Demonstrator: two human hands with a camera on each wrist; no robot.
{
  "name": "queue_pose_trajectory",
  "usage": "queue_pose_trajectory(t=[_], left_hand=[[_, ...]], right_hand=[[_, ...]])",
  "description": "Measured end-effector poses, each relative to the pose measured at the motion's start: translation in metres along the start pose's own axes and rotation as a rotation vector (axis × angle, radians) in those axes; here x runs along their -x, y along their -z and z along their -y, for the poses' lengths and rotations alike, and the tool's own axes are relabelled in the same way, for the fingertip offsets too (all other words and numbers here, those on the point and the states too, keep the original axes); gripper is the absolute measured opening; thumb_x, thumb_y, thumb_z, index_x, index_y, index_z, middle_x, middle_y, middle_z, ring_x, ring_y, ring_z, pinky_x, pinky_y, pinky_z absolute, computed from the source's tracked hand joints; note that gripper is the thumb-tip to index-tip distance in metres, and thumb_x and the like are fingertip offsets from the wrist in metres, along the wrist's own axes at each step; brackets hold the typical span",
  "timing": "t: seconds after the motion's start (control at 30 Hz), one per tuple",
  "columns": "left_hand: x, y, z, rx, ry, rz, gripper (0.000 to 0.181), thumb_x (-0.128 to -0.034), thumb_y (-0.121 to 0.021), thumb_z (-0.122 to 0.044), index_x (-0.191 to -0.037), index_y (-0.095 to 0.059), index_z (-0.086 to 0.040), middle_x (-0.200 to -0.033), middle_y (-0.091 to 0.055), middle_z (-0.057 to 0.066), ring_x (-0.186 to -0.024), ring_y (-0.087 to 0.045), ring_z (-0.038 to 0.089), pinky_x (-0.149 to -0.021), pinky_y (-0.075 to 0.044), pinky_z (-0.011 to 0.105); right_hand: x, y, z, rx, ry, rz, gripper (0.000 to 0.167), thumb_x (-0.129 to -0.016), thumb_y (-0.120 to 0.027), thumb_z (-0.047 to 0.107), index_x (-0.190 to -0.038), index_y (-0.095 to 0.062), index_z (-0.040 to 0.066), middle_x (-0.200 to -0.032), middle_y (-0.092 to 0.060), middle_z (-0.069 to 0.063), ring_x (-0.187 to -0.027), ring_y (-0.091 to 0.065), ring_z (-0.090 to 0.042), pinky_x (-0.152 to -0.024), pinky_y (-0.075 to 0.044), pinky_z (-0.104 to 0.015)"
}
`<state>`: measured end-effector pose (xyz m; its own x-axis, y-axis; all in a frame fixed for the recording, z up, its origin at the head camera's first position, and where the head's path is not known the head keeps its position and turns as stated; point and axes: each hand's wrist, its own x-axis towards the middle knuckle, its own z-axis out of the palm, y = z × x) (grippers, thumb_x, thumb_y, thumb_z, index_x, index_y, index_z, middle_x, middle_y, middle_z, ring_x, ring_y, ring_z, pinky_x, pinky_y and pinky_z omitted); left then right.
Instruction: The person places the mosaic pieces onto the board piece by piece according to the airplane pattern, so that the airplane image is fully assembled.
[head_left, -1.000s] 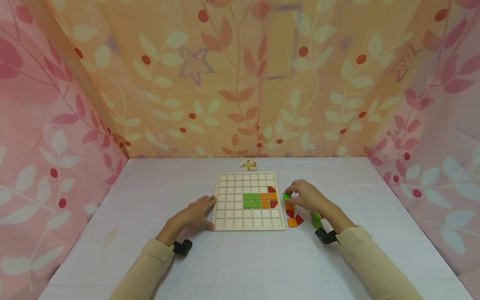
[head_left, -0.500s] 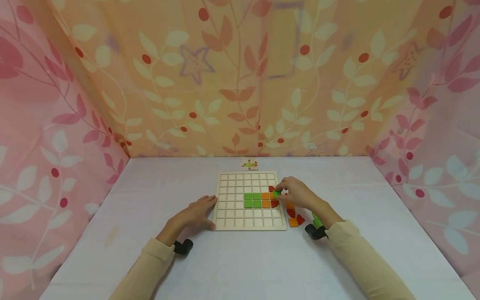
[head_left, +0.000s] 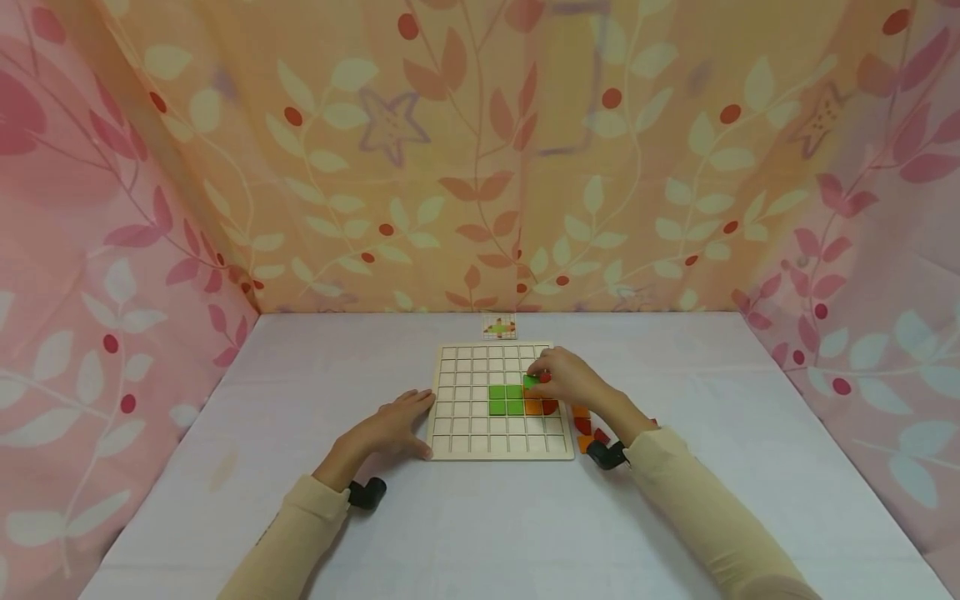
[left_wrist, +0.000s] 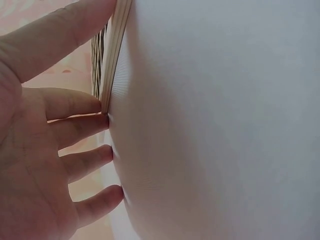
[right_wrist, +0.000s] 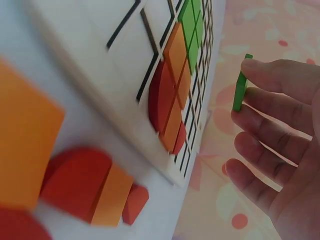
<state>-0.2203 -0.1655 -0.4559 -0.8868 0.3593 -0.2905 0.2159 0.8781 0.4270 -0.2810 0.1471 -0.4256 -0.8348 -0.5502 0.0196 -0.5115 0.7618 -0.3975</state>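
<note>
The board (head_left: 459, 423) lies flat between the hands and could slide if the left hand (head_left: 390, 425), its straight fingers touching the left edge, pushed unevenly, while the right hand (head_left: 573, 379), if lowered crookedly, might jog the seated tiles (head_left: 515, 407). Beyond the far edge is a picture card (head_left: 499, 327), and by the right edge the black mount (head_left: 606, 455) on the right wrist stands in the way of loose tiles (head_left: 582, 426), red and orange. Right thumb and fingertips pinch one green tile (right_wrist: 240, 90) over the board's right half, where a slack grip could drop it askew
</note>
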Motion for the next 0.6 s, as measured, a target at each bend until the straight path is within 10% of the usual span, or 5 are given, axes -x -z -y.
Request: queue_pose_trajectory(t=[0.6], left_hand=[[0.000,0.000,0.001,0.012,-0.006,-0.003,0.096,-0.0734,-0.084,-0.028,-0.151,-0.033,-0.002,-0.160,-0.028,0.013,-0.150,-0.018,0.036,-0.117,-0.020,0.061]], right_hand=[[-0.030,-0.019,0.029,0.037,0.084,0.013,0.022,-0.083,-0.075,0.019,-0.101,-0.076,0.007,-0.092,-0.068,-0.003,-0.087,-0.058,-0.018,-0.083,-0.051,-0.034]])
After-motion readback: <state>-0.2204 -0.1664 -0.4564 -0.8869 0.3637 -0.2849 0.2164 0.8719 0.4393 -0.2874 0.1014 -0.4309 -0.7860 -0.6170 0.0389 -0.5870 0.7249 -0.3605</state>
